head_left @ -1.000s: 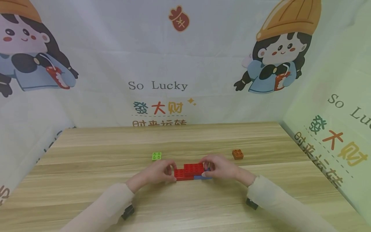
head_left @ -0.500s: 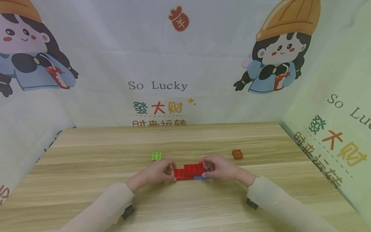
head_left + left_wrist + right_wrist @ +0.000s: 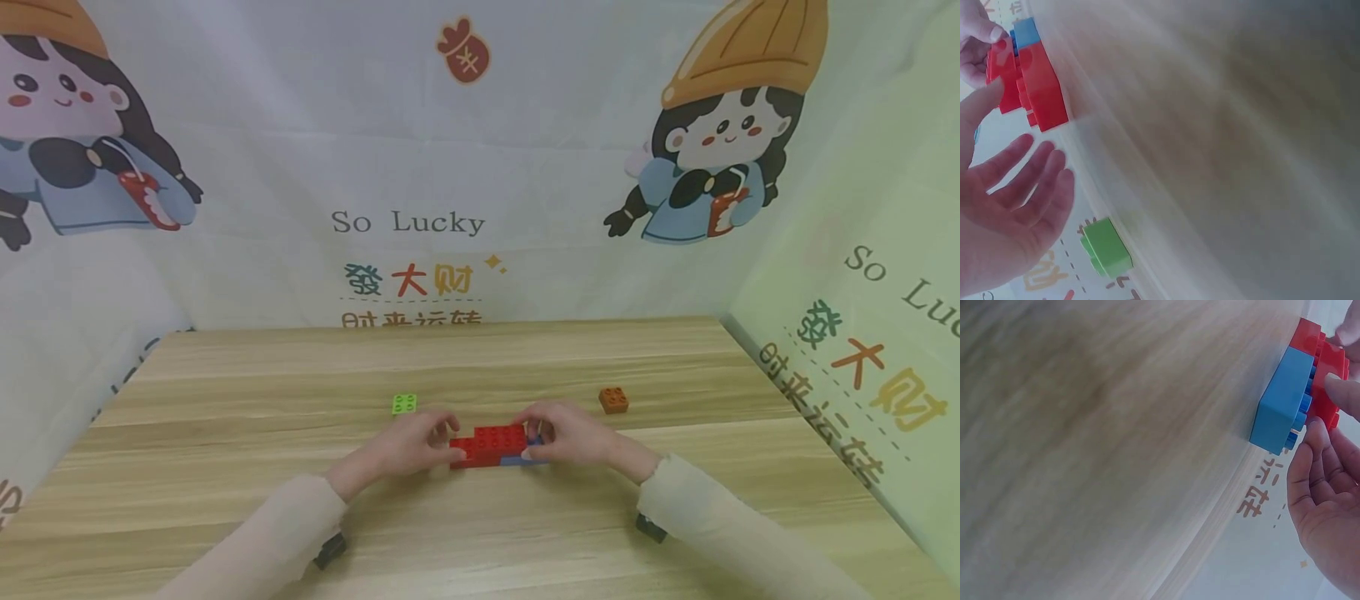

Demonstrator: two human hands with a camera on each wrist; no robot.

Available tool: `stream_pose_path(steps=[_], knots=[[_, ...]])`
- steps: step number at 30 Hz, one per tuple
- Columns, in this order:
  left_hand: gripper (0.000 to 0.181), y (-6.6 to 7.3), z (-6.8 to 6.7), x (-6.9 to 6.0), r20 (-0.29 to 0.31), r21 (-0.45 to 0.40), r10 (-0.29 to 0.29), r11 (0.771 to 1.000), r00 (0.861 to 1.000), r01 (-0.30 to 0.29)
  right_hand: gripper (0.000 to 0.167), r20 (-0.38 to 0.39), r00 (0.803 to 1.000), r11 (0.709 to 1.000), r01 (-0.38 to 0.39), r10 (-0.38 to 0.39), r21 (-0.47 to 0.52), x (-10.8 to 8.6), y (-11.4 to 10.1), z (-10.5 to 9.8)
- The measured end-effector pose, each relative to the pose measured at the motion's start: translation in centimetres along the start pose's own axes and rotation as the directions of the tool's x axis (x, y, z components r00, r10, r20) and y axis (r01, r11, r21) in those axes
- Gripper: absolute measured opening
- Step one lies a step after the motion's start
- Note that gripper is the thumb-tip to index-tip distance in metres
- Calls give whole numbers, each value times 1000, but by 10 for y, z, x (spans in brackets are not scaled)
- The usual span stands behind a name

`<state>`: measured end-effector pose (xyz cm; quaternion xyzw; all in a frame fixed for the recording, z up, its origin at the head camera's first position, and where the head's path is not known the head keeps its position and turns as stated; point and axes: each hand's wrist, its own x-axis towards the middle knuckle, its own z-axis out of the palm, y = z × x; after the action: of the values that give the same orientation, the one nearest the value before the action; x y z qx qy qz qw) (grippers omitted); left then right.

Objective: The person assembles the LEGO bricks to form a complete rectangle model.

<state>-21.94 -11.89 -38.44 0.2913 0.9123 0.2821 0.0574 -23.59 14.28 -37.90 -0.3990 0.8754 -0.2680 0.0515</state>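
A red brick (image 3: 501, 439) lies on top of two bricks set end to end, a lower red brick (image 3: 1042, 87) and a blue brick (image 3: 1282, 397). My right hand (image 3: 573, 433) pinches the upper red brick at its right end between thumb and fingers, above the blue studs. My left hand (image 3: 405, 442) is at the left end of the stack, fingers spread apart and off the bricks in the left wrist view; its thumb is near the red bricks, and whether it touches them I cannot tell.
A light green brick (image 3: 404, 404) lies behind my left hand, and an orange-brown brick (image 3: 613, 400) lies behind and right of my right hand. The wooden table (image 3: 480, 533) meets a printed cloth backdrop (image 3: 540, 183) at its back edge.
My left hand has loosened from the lower red brick's left end, its fingers lifting and its thumb shifting up and right. My right hand and the stack look nearly unchanged.
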Motion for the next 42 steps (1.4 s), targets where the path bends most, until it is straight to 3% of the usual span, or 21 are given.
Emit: stream_pose_path(steps=[5, 10, 24, 42], knots=[[28, 10, 4, 6, -96, 51, 79, 996, 992, -74, 38, 2, 1000, 1000, -9, 9, 3, 0, 0, 0], [22, 15, 7, 11, -123, 70, 114, 992, 986, -106, 39, -1, 1000, 1000, -9, 9, -6, 0, 0, 0], [23, 16, 9, 13, -107, 90, 145, 987, 984, -136, 38, -3, 1000, 1000, -1, 1, -4, 0, 0, 1], [16, 19, 6, 15, -68, 5, 93, 996, 993, -93, 31, -79, 995, 997, 60, -56, 53, 0, 6, 4]])
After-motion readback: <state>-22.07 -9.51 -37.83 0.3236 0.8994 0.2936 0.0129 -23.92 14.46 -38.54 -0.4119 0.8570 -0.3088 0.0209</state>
